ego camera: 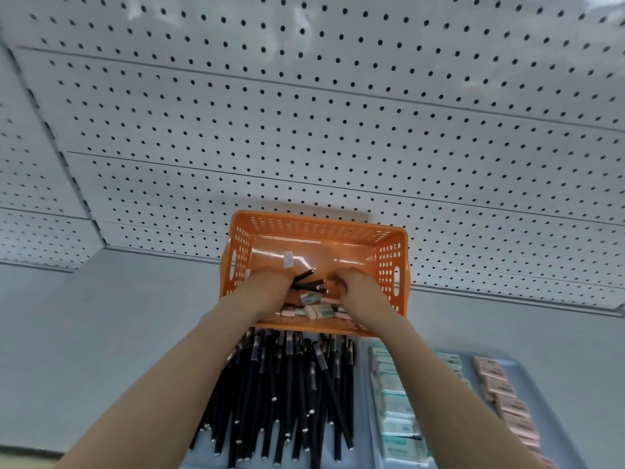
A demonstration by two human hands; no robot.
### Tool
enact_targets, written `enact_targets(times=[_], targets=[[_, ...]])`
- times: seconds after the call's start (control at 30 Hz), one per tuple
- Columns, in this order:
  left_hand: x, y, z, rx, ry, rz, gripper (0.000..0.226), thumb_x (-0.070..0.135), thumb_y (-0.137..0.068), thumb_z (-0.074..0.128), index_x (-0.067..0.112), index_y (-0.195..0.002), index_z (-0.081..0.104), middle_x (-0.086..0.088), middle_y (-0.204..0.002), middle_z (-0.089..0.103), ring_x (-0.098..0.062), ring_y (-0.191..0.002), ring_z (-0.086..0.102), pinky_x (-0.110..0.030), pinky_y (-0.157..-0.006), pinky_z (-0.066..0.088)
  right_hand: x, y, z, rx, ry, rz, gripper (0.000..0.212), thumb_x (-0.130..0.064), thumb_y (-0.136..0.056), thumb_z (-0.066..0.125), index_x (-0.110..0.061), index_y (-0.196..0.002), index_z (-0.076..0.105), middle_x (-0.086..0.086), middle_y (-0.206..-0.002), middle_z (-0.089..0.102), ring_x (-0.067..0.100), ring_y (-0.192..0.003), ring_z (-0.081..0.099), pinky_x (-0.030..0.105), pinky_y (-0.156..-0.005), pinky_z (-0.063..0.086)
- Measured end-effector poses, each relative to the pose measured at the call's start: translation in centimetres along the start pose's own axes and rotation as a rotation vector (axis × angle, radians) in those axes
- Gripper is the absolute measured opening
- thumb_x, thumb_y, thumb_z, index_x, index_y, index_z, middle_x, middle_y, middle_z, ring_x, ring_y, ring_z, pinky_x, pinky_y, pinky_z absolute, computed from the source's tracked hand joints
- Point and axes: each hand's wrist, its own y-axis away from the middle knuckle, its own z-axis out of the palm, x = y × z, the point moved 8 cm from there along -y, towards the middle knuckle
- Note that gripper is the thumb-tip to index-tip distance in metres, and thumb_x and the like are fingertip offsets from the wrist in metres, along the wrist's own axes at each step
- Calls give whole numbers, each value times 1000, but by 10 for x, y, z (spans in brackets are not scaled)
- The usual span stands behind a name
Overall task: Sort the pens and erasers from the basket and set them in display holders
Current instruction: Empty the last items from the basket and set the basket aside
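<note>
1. I see the orange basket standing on the grey surface, its far side up against the white pegboard wall
2. Both forearms reach in over the near rim and hide a good part of the basket floor from me
3. The left hand is curled round a few black pens, and their ends stick out toward the other hand
4. The right hand has its fingers bent down just beside those pen ends; I cannot tell whether it holds anything
5. Loose erasers lie inside the basket along its near wall, between the two wrists
6. Just in front of the basket lies a pile of black pens, its left edge under the left forearm
7. To the right of the pile I see a row of green-sleeved erasers, then a row of pink erasers; the right forearm crosses the near end of both rows, and this corner is blurred
</note>
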Motion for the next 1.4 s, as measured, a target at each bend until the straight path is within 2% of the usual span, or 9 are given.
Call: enact_targets(times=[0.1, 0.23, 0.47, 0.57, 0.63, 0.83, 1.07, 1.23, 1.4], targets=[[0, 10, -30, 199, 215, -24, 24, 27, -102, 44, 18, -123, 45, -3, -94, 65, -16, -76, 60, -35, -68, 51, -4, 2, -18, 92, -106, -24, 32, -7, -99, 43, -15, -121, 66, 1, -121, 67, 17, -108, 61, 21, -90, 44], [3, 30, -62, 391, 681, -15, 11, 24, -102, 45, 19, -108, 53, 8, -82, 69, -1, -76, 65, -26, -76, 54, -12, 2, -27, 76, -208, -41, 28, -11, -100, 48, -20, -118, 68, -6, -117, 66, 5, -94, 55, 16, -82, 43], [-15, 69, -79, 630, 962, -171, 13, 19, -104, 41, 17, -103, 54, 1, -73, 62, -4, -63, 61, -12, -61, 47, -48, -14, 25, -236, -23, -151, 27, -22, -100, 51, -19, -120, 68, 1, -124, 67, 17, -109, 61, 30, -94, 48], [-33, 85, -70, 630, 1067, -266, 13, 19, -103, 41, 16, -102, 55, -1, -72, 62, -13, -66, 63, -28, -68, 52, -60, -21, 45, -331, 107, -173, 30, -22, -101, 46, -17, -124, 66, 5, -127, 64, 24, -113, 58, 36, -97, 48], [-42, 93, -65, 644, 1102, -323, 13, 19, -103, 42, 14, -102, 54, -2, -74, 64, -9, -63, 63, -27, -66, 51, -64, -24, 53, -369, 173, -173, 31, -23, -102, 44, -15, -122, 67, 6, -123, 66, 26, -109, 59, 38, -95, 49], [-48, 100, -61, 625, 1176, -346, 11, 20, -104, 42, 20, -99, 53, -7, -74, 68, -4, -59, 63, -19, -59, 52, -70, -32, 66, -429, 352, -172, 35, -29, -100, 39, -17, -73, 58, 2, -75, 58, 22, -76, 53, 32, -69, 45], [-50, 98, -62, 617, 1170, -364, 13, 22, -103, 43, 28, -95, 52, -10, -79, 72, -10, -66, 66, -24, -67, 50, -71, -34, 67, -484, 227, -164, 25, -28, -97, 53, -12, -107, 69, 4, -104, 70, 19, -93, 64, 35, -86, 54], [-50, 97, -62, 596, 1174, -348, 13, 21, -102, 45, 18, -97, 56, -3, -75, 70, -10, -65, 66, -25, -66, 51, -68, -32, 57, -524, 54, -148, 18, -28, -94, 62, -17, -106, 71, -7, -97, 68, 11, -86, 63, 20, -69, 47], [-32, 93, -61, 525, 1328, -241, 15, 18, -102, 48, 16, -106, 61, -1, -84, 73, -15, -79, 71, -30, -76, 57, -75, -21, -13, -86, -352, -142, 19, -30, -100, 50, -25, -117, 58, -7, -96, 68, 4, -85, 64, 22, -75, 54]])
